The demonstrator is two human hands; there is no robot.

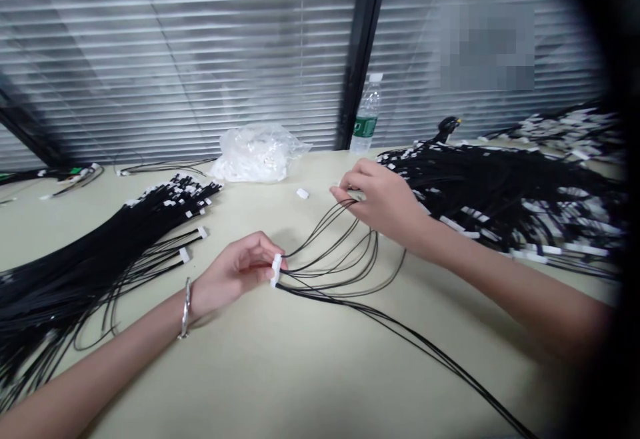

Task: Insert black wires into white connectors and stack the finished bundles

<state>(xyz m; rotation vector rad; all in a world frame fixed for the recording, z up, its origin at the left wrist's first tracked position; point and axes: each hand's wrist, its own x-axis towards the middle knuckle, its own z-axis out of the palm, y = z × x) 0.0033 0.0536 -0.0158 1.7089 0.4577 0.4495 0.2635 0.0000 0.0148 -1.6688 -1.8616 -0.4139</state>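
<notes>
a clear plastic bag (257, 152) lies by the blinds (200, 59), a water bottle (367, 115) stands near it, and a small loose white connector (303, 193) rests on the beige table (300, 372).

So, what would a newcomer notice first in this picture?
Two hands in the middle: the left hand pinches white connectors with thin black wires looping into the right hand. A neat wire bundle lies at the left, a tangled pile at the right. A plastic bag and a water bottle sit by the blinds.

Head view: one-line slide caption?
Left hand pinches white plastic connector on thin black wires; right hand grips the wires over beige table.
</notes>
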